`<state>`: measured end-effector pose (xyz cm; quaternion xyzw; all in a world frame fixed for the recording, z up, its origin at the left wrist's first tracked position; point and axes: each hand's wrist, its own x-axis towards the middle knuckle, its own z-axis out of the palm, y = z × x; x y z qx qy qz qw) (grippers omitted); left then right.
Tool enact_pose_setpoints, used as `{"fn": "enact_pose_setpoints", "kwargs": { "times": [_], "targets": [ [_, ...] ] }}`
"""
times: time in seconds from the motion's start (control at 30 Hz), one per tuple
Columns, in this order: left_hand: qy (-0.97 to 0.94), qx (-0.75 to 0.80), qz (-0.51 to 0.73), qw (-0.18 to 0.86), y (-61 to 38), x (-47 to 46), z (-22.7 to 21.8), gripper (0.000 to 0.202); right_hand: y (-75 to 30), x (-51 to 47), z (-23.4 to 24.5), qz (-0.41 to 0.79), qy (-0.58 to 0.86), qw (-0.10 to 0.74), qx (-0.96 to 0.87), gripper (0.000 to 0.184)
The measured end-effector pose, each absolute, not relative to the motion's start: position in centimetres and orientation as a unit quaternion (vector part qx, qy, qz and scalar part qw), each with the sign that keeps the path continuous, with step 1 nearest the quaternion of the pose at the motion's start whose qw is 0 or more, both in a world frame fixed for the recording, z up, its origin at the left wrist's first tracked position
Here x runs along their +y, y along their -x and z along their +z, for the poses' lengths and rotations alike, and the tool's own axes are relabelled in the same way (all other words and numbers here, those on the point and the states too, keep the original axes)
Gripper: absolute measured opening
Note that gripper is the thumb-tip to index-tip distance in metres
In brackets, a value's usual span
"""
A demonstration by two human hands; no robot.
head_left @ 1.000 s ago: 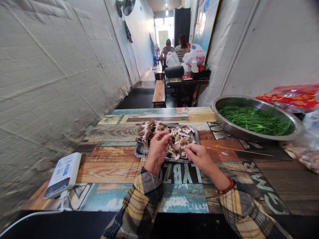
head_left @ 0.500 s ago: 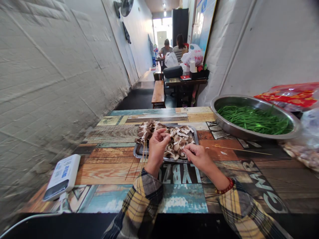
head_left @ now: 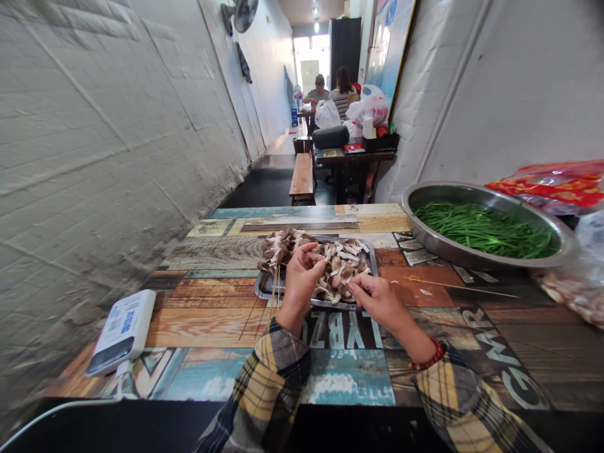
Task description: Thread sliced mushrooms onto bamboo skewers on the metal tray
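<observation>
A metal tray (head_left: 264, 292) holds loose oyster mushroom pieces (head_left: 342, 267) on its right side. At its left lies a cluster of skewered mushrooms (head_left: 283, 245), with thin bamboo sticks (head_left: 275, 286) pointing toward me. My left hand (head_left: 302, 280) is over the middle of the tray, thumb and forefinger pinched together; what lies between them is too small to make out. My right hand (head_left: 377, 296) pinches at the tray's right front, its fingertips against the mushroom pieces. Whatever those fingertips grip is hidden among the mushrooms.
A steel basin (head_left: 486, 255) of green chives (head_left: 486, 229) stands at the right, beside plastic bags (head_left: 552, 182). A lone bamboo skewer (head_left: 467, 288) lies in front of the basin. At the left front is a white device (head_left: 123, 333) with a cable. Two people sit farther back.
The view has shifted slightly, so everything appears a little to the right. Both hands keep nearly the same pinching pose over the tray.
</observation>
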<state>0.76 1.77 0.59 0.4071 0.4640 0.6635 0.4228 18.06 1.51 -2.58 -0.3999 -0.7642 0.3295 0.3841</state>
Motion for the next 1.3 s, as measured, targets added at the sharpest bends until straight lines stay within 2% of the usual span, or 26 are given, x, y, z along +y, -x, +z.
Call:
{"fn": "enact_pose_setpoints", "kwargs": {
  "times": [0.3, 0.6, 1.07, 1.2, 1.3],
  "targets": [
    [-0.436, 0.459, 0.639, 0.437, -1.5, 1.5, 0.7, 0.046, -17.8, 1.5, -2.5, 0.341, 0.411, 0.397, -0.746, 0.026],
    [-0.418, 0.483, 0.598, 0.484, -1.2, 1.5, 0.1, 0.026, -17.9, 1.5, -2.5, 0.350, 0.409, 0.402, -0.741, 0.026],
    [-0.451, 0.485, 0.560, 0.497, -2.2, 0.9, 0.4, 0.023, -17.8, 1.1, -2.1, 0.298, 0.418, 0.411, -0.754, 0.027],
    [-0.444, 0.479, 0.575, 0.493, -2.0, 1.0, 0.5, 0.021, -18.0, 1.5, -2.3, 0.326, 0.410, 0.410, -0.747, 0.028],
    [-0.417, 0.481, 0.614, 0.466, -1.4, 1.5, 0.4, 0.023, -18.5, 2.1, -2.6, 0.346, 0.417, 0.444, -0.713, 0.030]
  ]
}}
